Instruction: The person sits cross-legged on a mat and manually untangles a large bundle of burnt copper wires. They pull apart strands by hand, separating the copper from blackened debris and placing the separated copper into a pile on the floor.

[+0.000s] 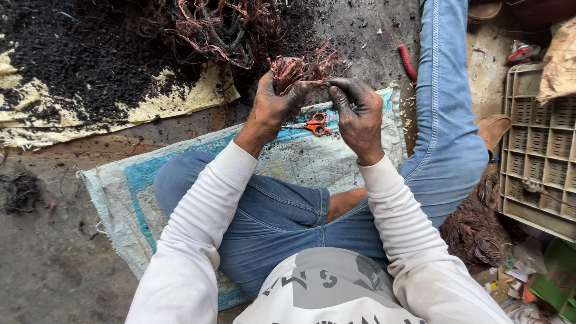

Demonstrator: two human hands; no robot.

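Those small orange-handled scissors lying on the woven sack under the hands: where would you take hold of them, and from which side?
Probably by the two orange loop handles of the small orange-handled scissors, coming from above. They lie flat on the pale woven sack, thin blade pointing toward the left hand, so the rounded loops offer the fingers the thickest, safest hold.

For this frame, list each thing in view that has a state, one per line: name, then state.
left hand: soot-black, closed around wire bundle
right hand: soot-black, fingertips pinching the bundle's strands
wire bundle: coppery, frayed, held above the lap
scissors: orange-handled, lying on the sack, untouched
sack: spread flat on the ground
wire heap: tangled, on black debris
crate: beige, lying by the leg
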